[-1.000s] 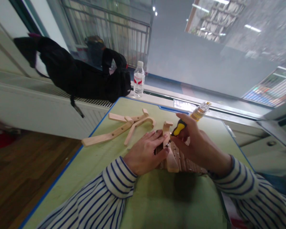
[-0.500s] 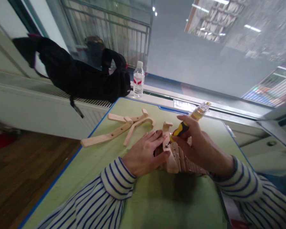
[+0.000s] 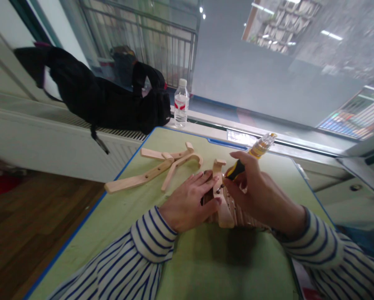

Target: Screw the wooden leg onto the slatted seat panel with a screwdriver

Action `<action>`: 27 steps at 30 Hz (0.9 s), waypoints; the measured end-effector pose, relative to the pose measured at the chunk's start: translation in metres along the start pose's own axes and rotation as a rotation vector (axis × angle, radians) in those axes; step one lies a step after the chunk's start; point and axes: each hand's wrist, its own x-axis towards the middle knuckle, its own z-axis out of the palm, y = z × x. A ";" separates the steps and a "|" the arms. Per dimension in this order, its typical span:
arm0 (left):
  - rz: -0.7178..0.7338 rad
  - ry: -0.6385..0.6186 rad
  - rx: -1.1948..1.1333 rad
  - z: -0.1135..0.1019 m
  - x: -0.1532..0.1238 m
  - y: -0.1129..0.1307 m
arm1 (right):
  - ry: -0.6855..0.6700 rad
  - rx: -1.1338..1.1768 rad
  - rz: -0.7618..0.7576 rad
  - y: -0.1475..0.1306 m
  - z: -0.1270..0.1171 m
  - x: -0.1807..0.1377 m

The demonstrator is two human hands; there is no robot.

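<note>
My right hand (image 3: pixel 255 193) grips a screwdriver (image 3: pixel 252 156) with a yellow and black handle and a clear amber end, its tip set against a curved wooden piece (image 3: pixel 220 196). That piece stands on edge against a slatted wooden assembly (image 3: pixel 241 212) on the green table (image 3: pixel 137 216). My left hand (image 3: pixel 190 202) lies flat with fingers stretched out, pressing on the left side of the wooden piece. Both arms wear blue and white striped sleeves.
Two loose curved wooden arms (image 3: pixel 149 171) lie on the table to the left. A water bottle (image 3: pixel 181 103) and a black backpack (image 3: pixel 108 98) sit on the white sill behind. The table's blue left edge (image 3: pixel 81 221) drops to a wooden floor.
My right hand has shifted its grip slightly on the screwdriver handle, as if turning it. My left hand and the wooden pieces stay where they were.
</note>
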 end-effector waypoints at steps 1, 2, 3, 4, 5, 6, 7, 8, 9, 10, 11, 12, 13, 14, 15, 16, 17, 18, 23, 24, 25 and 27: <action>0.006 0.002 0.002 0.000 0.000 0.000 | -0.019 0.029 -0.002 0.000 -0.001 0.000; 0.010 0.003 0.005 0.000 0.000 0.000 | -0.037 0.054 -0.005 0.000 -0.003 0.001; 0.012 0.004 0.008 0.000 0.000 0.000 | -0.051 0.070 -0.009 0.000 -0.004 0.002; 0.012 0.005 0.010 0.000 0.000 0.000 | -0.059 0.077 -0.013 0.000 -0.005 0.002; 0.010 0.007 0.013 0.000 0.000 0.000 | -0.065 0.076 -0.014 0.001 -0.006 0.003; 0.005 0.006 0.014 0.000 0.000 0.000 | -0.065 0.071 -0.013 0.001 -0.006 0.004; 0.000 0.005 0.014 0.000 0.000 0.000 | -0.062 0.065 -0.013 0.002 -0.007 0.004; -0.004 0.004 0.013 -0.001 0.000 0.000 | -0.059 0.059 -0.013 0.003 -0.006 0.004; -0.008 0.003 0.011 0.000 0.000 0.000 | -0.055 0.054 -0.012 0.004 -0.006 0.004; -0.011 0.003 0.008 0.000 -0.001 0.000 | -0.049 0.045 -0.010 0.004 -0.006 0.004; -0.012 0.005 0.005 0.000 -0.001 0.000 | -0.042 0.035 -0.009 0.004 -0.005 0.004; -0.009 0.009 0.003 0.000 -0.001 0.000 | -0.036 0.024 -0.009 0.004 -0.005 0.004; -0.004 0.013 0.002 0.000 -0.001 0.000 | -0.034 0.015 -0.011 0.003 -0.005 0.004; 0.002 0.016 0.002 0.000 -0.001 0.000 | -0.032 0.007 -0.014 0.002 -0.005 0.004; 0.006 0.018 0.005 0.000 -0.001 0.000 | -0.031 -0.002 -0.017 0.001 -0.005 0.004; 0.009 0.018 0.008 0.000 -0.001 0.001 | -0.031 -0.010 -0.021 0.000 -0.005 0.004; 0.010 0.016 0.011 0.000 -0.001 0.001 | -0.028 -0.021 -0.025 -0.001 -0.005 0.004; 0.008 0.013 0.014 0.000 -0.001 0.001 | -0.021 -0.033 -0.027 -0.002 -0.004 0.004; 0.001 0.007 0.016 -0.001 0.000 0.001 | 0.041 -0.061 0.012 -0.001 0.002 0.003; 0.002 0.008 0.015 -0.001 0.000 0.002 | 0.053 -0.057 0.024 0.000 0.003 0.002; 0.003 0.010 0.013 -0.001 0.000 0.002 | 0.062 -0.054 0.033 0.001 0.004 0.002; 0.004 0.015 0.002 -0.001 0.000 0.002 | 0.066 -0.052 0.036 0.003 0.005 0.002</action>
